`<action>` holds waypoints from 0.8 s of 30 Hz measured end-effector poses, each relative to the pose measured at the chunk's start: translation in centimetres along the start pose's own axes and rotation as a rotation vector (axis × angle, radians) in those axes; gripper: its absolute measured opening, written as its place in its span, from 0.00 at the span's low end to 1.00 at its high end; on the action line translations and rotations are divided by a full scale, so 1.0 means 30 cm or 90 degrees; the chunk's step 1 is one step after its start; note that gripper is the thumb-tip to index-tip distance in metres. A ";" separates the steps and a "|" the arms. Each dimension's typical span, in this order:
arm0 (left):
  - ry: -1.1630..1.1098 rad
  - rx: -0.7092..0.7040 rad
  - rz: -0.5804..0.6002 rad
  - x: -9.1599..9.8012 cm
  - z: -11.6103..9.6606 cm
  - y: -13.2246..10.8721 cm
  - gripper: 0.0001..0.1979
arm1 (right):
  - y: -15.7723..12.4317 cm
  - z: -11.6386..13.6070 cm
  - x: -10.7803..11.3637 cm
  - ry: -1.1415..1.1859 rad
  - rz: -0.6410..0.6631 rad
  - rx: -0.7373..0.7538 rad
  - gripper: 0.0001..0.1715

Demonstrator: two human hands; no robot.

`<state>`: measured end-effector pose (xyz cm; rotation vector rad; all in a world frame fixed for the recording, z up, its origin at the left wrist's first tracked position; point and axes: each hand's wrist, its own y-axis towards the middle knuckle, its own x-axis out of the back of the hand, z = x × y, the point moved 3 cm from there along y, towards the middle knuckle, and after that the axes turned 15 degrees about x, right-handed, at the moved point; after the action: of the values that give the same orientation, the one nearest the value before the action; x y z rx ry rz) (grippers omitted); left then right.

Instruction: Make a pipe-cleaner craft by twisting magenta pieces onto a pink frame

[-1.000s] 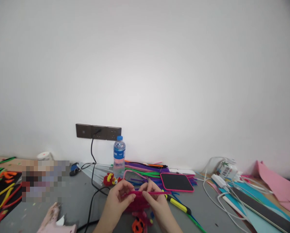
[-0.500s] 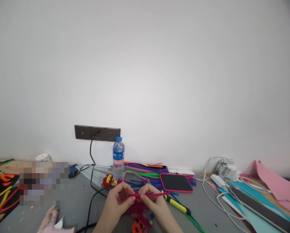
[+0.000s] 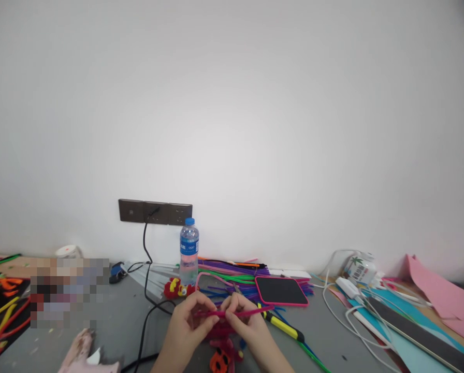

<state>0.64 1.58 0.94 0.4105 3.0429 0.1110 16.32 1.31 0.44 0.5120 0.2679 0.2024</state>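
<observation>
A magenta pipe cleaner (image 3: 255,311) runs crosswise between my two hands, its free end sticking out to the right. My left hand (image 3: 195,321) pinches it between thumb and fingertips. Right beside it, my right hand (image 3: 240,318) is closed on the same pipe cleaner, the fingertips of both hands almost touching. Below the hands are more magenta fuzzy pieces, partly hidden by them. Lower still, near the bottom edge, an orange and black fuzzy piece (image 3: 219,360) lies between my wrists.
Behind my hands stand a water bottle (image 3: 189,254) and a red and yellow fuzzy figure (image 3: 173,288). A phone (image 3: 281,291) lies by bundled pipe cleaners (image 3: 240,280). A yellow utility knife (image 3: 284,327) is to the right. A pink glue gun (image 3: 80,357) sits front left; a black cable (image 3: 143,331) crosses the table.
The right end of the magenta pipe cleaner tilts up slightly more than before. My hands stay in nearly the same place, still pinching it.
</observation>
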 end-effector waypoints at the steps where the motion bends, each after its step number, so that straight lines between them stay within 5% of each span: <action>1: 0.012 -0.002 -0.008 0.002 -0.001 -0.001 0.05 | 0.000 0.002 0.001 -0.004 0.003 0.004 0.23; 14: -0.162 0.157 0.064 0.002 -0.016 -0.011 0.14 | -0.013 0.046 0.010 0.082 0.079 -0.058 0.12; 24: -0.146 0.174 0.101 0.001 -0.005 -0.009 0.16 | -0.040 0.015 0.015 0.124 0.083 -0.120 0.14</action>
<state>0.51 1.33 1.08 0.6335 2.8004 -0.3255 17.03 0.21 0.13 0.3224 0.4019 0.4014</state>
